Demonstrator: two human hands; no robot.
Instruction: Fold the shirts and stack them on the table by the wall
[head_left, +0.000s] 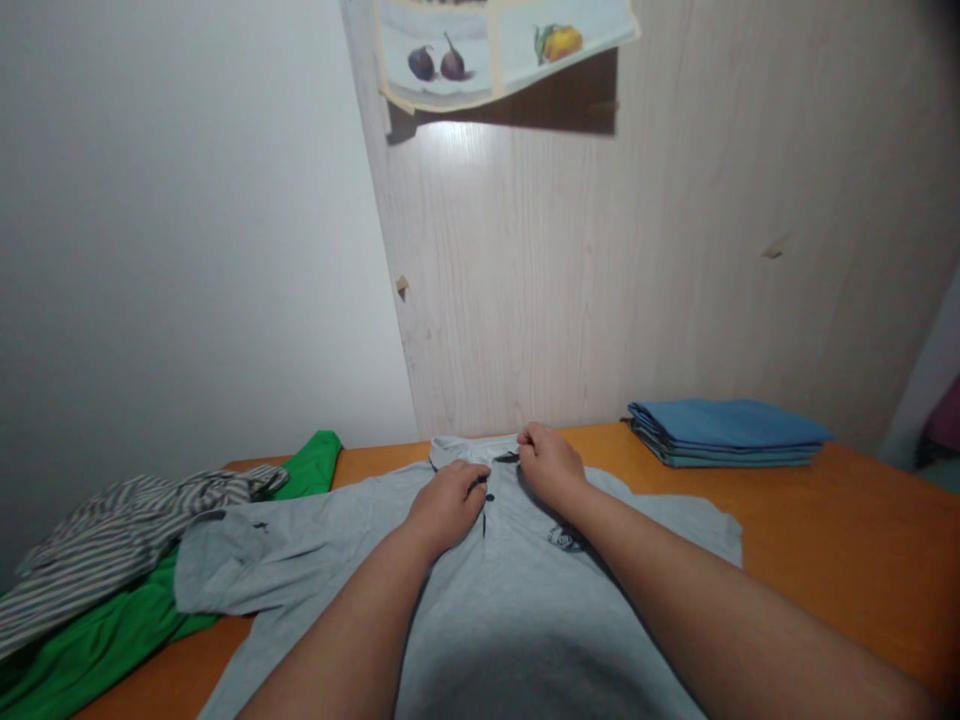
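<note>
A grey polo shirt (pixel 517 600) lies front up with its sleeves spread to both sides. It has a collar, a dark button on the placket and a small dark print on the chest. My left hand (pixel 448 507) is closed on the cloth at the placket, just below the collar, its fingertips curled by the button. At the collar's right side, my right hand (pixel 551 468) has its fingers pinched on the edge. The fingers partly hide the neck opening, and my forearms cover parts of the shirt body.
On the orange table (pixel 847 560), a stack of folded blue cloth (pixel 727 425) sits at the back right. A striped garment (pixel 127 530) and a green garment (pixel 315 465) lie loosely at the left, touching the shirt's sleeve. Behind is a wood-grain panel (pixel 525 280) with a hanging fruit picture (pixel 450 60).
</note>
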